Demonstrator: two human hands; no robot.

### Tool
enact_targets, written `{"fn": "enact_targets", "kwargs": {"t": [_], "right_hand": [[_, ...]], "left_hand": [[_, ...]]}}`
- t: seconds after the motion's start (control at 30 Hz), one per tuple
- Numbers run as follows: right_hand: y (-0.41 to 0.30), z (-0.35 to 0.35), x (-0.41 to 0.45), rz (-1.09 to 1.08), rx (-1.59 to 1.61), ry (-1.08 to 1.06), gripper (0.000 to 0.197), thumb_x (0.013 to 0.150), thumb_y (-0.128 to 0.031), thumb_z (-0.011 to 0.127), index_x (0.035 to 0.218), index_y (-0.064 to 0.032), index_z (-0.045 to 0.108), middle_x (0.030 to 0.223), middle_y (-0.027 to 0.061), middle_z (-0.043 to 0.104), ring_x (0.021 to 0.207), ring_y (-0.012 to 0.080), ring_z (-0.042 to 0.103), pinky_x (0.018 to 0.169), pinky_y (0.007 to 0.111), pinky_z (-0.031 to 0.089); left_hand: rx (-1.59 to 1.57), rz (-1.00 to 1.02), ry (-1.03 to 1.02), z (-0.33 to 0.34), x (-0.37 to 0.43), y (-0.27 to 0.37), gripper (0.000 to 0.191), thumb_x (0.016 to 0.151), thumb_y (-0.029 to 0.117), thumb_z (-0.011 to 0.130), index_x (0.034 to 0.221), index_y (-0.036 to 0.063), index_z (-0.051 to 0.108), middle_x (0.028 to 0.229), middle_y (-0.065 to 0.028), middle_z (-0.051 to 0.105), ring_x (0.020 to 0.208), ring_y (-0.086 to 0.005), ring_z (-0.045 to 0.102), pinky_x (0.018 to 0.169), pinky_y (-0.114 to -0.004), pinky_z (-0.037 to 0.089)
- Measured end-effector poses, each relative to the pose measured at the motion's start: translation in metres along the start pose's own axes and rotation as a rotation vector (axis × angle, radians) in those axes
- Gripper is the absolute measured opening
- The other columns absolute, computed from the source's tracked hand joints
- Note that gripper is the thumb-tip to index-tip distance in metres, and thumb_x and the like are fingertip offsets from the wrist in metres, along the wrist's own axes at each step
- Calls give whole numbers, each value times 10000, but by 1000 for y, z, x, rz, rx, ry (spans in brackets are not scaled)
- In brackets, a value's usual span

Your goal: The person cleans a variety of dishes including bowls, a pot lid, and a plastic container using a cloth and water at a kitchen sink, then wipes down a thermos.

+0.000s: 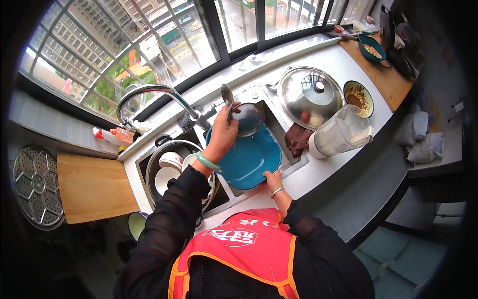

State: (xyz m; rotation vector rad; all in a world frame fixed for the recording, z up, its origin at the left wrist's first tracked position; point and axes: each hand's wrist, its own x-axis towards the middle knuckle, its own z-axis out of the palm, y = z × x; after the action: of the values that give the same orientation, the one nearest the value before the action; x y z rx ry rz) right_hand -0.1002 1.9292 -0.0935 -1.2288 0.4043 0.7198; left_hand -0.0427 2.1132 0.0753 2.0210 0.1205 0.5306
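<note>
My left hand (224, 130), with a pale green bangle at its wrist, is closed around a metal spoon (227, 95), its bowl end up. A round, shiny metal vessel (248, 120) is also in this hand; whether it is a bowl or a ladle cannot be told. Both are above a blue plastic basin (250, 164), and drops fall from the metal. The basin sits over the right-hand sink bowl. My right hand (274, 182), wearing a silver bracelet, grips the basin's near right rim.
Left of the basin, a large metal pot (151, 170) holds several bowls below a curved faucet (157, 88). On the right are a domed lid (317, 89), a brown cloth (298, 140), a clear pitcher (338, 130) and a soiled bowl (358, 98). A wooden board (95, 188) lies far left.
</note>
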Motion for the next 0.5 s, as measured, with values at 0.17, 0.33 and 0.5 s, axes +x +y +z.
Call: {"fn": "enact_targets", "kwargs": {"t": [0.17,0.33,0.5], "right_hand": [[14,-11,6,-401,-554,125,210,664,-77,501,826,52,467,768,191,539,729,311,551,695,354,424],[13,-11,-1,-349,-608,111,245,653,-83,518,860,41,473,805,204,549,769,333,552,702,372,424],[22,-21,11,-334,-555,177,236,645,-63,513,857,39,489,796,178,559,740,282,566,667,350,434]], "left_hand": [[-180,-485,-142,20,-53,-66,248,706,4,436,946,7,502,768,-62,529,696,-144,492,598,-270,406],[-108,-737,-237,40,-104,-110,376,670,82,575,1010,-35,465,916,-199,546,875,-325,534,747,-347,417],[151,-650,-326,38,-110,-111,647,645,151,609,1185,-83,341,1132,-289,403,1057,-380,422,891,-337,355]]}}
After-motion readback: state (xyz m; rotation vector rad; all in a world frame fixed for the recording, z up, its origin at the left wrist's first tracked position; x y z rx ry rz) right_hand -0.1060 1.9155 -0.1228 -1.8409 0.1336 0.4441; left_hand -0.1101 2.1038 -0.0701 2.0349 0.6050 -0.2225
